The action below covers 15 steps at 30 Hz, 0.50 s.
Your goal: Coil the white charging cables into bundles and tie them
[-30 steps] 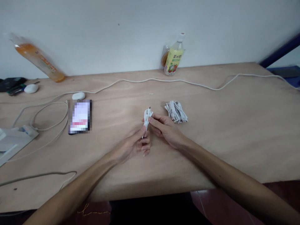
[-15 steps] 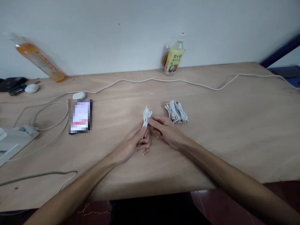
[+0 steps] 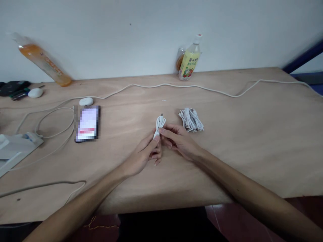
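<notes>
1. Our left hand [image 3: 142, 155] is clamped on the near end of a folded white charging cable [image 3: 160, 122], its thumb pressed on top and its other fingers curled below.
2. Our right hand [image 3: 179, 142] pinches the same cable at its middle from the right, thumb on top, fingers bent in. The two hands are close together at the cable.
3. We have this cable near the middle of the wooden table [image 3: 242, 134], its loops and a connector pointing to the far side. Our thumbs and fingers cover its near part, so we cannot tell how it is fastened there.
4. Just beyond our right hand, to the right, lies a pile of bundled white cables [image 3: 191, 120].
5. On the left we see a smartphone [image 3: 87, 124] with its lit screen blurred out, and a white earbud case [image 3: 86, 101] just beyond it. A thin white cord [image 3: 56, 136] curves in a loop left of the phone.
6. A long white cable [image 3: 164, 84] runs across the far part of the table, between our hands and a yellow-labelled drink bottle [image 3: 189, 64] that stands upright. A bottle of orange drink [image 3: 42, 64] stands at far left.
</notes>
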{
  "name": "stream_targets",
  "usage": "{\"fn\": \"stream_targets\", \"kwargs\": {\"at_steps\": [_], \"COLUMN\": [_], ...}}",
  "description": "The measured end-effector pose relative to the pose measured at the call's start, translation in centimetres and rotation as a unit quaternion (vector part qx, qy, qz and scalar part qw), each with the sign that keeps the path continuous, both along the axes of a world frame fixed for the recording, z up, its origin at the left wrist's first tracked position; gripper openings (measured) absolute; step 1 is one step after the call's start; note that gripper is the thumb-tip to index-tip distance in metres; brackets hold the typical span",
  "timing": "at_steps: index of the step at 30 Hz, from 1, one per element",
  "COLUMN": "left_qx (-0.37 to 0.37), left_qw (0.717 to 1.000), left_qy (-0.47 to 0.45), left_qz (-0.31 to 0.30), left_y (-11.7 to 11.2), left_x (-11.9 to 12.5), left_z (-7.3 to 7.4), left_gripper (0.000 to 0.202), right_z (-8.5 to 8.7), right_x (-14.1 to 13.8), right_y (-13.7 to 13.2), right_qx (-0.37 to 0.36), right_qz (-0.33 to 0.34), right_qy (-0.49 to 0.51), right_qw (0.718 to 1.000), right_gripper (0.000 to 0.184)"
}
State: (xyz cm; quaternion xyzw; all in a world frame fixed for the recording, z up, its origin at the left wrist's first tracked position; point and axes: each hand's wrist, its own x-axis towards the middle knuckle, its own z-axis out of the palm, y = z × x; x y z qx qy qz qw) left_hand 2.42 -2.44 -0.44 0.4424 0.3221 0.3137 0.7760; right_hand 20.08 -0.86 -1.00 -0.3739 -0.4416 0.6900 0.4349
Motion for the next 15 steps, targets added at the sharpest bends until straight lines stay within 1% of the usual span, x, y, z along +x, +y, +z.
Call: {"fn": "stream_targets", "kwargs": {"at_steps": [2, 6, 15], "left_qx": [0.021, 0.04, 0.037], "left_qw": [1.0, 0.999, 0.999], "left_qy": [0.017, 0.031, 0.01], "left_qz": [0.001, -0.003, -0.008], "left_y": [-0.03, -0.2, -0.08], "left_x": [0.04, 0.01, -0.02], "left_z": [0.08, 0.13, 0.08], "left_gripper": [0.046, 0.044, 0.043], "right_z": [0.03, 0.1, 0.04], "right_x": [-0.15, -0.26, -0.15], "right_y": [-0.12, -0.27, -0.22], "right_qx": [-0.003, 0.005, 0.007], "right_qz": [-0.01, -0.02, -0.017], "right_qy": [0.001, -0.005, -0.013], "right_qw": [1.0, 1.0, 1.0], "right_gripper": [0.042, 0.039, 0.038]}}
